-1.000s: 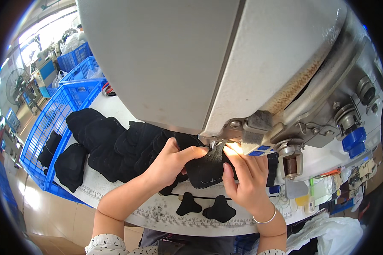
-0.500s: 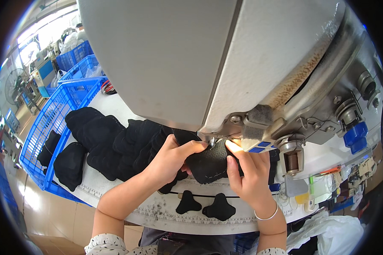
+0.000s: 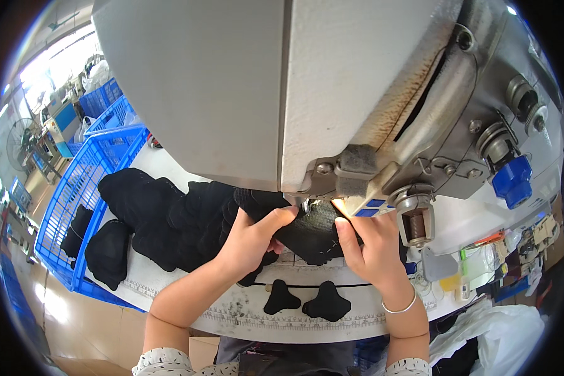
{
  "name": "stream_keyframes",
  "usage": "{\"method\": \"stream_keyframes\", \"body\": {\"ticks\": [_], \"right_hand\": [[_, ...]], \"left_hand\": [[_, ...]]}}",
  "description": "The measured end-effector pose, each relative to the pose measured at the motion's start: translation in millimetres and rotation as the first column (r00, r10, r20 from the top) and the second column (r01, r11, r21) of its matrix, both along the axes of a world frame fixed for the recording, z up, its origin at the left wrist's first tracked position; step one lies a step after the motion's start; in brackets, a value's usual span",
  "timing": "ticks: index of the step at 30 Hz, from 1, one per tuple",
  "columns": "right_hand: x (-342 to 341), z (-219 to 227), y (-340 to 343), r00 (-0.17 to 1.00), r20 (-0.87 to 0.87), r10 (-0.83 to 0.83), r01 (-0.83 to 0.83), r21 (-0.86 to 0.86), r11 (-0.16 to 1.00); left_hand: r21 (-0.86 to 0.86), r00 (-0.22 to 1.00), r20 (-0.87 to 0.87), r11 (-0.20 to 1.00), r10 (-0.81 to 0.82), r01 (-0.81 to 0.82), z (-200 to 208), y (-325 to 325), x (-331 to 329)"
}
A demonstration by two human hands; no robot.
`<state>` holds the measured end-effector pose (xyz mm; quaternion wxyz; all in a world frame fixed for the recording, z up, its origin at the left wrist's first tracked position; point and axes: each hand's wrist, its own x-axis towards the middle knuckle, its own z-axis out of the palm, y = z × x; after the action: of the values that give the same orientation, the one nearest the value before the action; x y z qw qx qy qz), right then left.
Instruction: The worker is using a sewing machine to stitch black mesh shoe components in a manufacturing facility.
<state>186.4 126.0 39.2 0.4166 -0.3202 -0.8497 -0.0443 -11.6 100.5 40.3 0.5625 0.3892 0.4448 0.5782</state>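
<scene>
A black fabric piece (image 3: 314,235) lies under the presser foot (image 3: 307,204) of a large grey sewing machine (image 3: 225,94). Along its near edge runs a line of light stitches. My left hand (image 3: 249,243) pinches the fabric's left side, its thumb on top and some fingers hidden beneath. On the right side, my right hand (image 3: 377,250) holds the same piece, with the thumb at its edge and the fingertips partly hidden by the machine. Close to me on the table are two small three-lobed black pieces, one on the left (image 3: 281,297) and one on the right (image 3: 328,302).
Overlapping black fabric pieces (image 3: 169,219) spread left of my left hand, reaching a blue plastic basket (image 3: 75,213). The machine's head hangs low over the work, with thread tension dials (image 3: 415,216) at right. Tools and a white plastic bag (image 3: 495,335) lie at the right.
The whole view has shifted a little, so the machine appears further left. Both hands keep hold of the black fabric piece, and it has turned slightly under the presser foot.
</scene>
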Motion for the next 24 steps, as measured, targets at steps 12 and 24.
{"method": "stream_keyframes", "body": {"ticks": [12,24], "right_hand": [[-1.8,-6.5,4.8,0.998,0.026,0.056,-0.059,0.143,0.988],[5.4,-6.2,17.1,0.993,-0.042,0.111,-0.112,-0.031,0.993]], "left_hand": [[0.213,0.992,-0.101,0.976,0.073,-0.05,-13.3,-8.1,8.3],[-0.023,0.995,0.096,1.0,-0.015,0.017,-12.1,-11.8,-3.5]]}}
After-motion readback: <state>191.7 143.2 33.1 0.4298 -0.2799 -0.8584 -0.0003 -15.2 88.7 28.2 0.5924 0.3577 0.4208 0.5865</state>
